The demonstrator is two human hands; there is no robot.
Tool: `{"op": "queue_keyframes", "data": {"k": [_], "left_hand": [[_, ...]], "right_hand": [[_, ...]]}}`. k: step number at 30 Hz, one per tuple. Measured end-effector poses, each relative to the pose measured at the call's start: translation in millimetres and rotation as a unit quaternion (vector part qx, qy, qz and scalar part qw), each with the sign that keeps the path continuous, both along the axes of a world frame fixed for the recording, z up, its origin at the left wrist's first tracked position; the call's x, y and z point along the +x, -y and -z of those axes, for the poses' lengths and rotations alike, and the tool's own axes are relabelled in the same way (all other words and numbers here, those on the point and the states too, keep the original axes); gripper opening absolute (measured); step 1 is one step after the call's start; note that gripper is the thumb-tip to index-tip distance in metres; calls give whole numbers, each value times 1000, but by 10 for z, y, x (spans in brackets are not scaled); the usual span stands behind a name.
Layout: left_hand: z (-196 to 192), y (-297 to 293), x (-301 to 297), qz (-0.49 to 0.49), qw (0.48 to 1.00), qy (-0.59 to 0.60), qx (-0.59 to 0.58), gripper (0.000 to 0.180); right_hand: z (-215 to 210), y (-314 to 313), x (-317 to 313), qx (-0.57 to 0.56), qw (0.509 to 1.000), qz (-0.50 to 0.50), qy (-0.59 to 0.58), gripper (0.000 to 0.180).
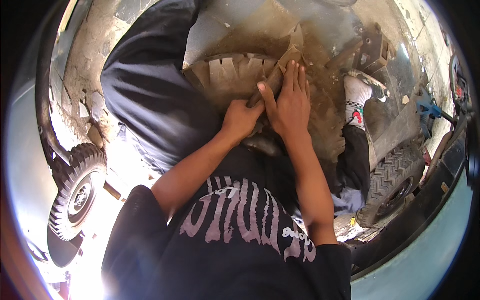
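Note:
A large, dirty tyre piece [226, 72] with chunky tread blocks lies between my legs. Across it slants a dark, rod-like bar [273, 81], leading up to a pale, pointed strip [296, 40]; I cannot make out whether the two are one piece. My left hand [241, 120] is closed round the bar's lower end. Lying over the bar's upper part and the strip's base is my right hand [291, 102], its fingers stretched out together and its thumb apart. What lies beneath the right palm is hidden.
Treaded wheels stand at the left [79, 192] and the right [395, 187], each beside a vehicle body. A rusty metal block [372, 52] sits at the far right, near my sandalled foot [357, 90]. Beyond it is a blue tool [428, 107]. Rubble lies on the left floor.

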State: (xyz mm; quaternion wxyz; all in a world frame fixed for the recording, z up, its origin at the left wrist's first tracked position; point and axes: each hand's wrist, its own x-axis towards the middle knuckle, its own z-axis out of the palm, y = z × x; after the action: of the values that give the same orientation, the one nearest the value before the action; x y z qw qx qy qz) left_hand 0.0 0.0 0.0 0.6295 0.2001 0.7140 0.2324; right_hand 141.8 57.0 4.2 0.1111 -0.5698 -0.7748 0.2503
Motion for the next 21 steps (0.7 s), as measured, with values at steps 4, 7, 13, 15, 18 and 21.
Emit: {"op": "queue_keyframes", "data": {"k": [4,7,13,15,18,21], "left_hand": [[-14,17,128,-31,998,50,29,57],[43,42,1,-12,999,42,14,58],[46,50,35,-23,999,35,0,61],[103,65,43,24,999,-25,23,60],[16,148,57,-31,997,21,74,62],[97,99,11,29,999,-36,-21,60]], "right_hand": [[-167,221,146,-14,999,-31,-33,103],[-297,478,113,-34,997,-65,-39,100],[-150,131,-36,-9,1000,7,16,96],[-150,290,-37,-24,998,30,-46,101],[-308,600,21,-41,999,-35,7,100],[-138,219,-17,16,1000,2,18,100]]}}
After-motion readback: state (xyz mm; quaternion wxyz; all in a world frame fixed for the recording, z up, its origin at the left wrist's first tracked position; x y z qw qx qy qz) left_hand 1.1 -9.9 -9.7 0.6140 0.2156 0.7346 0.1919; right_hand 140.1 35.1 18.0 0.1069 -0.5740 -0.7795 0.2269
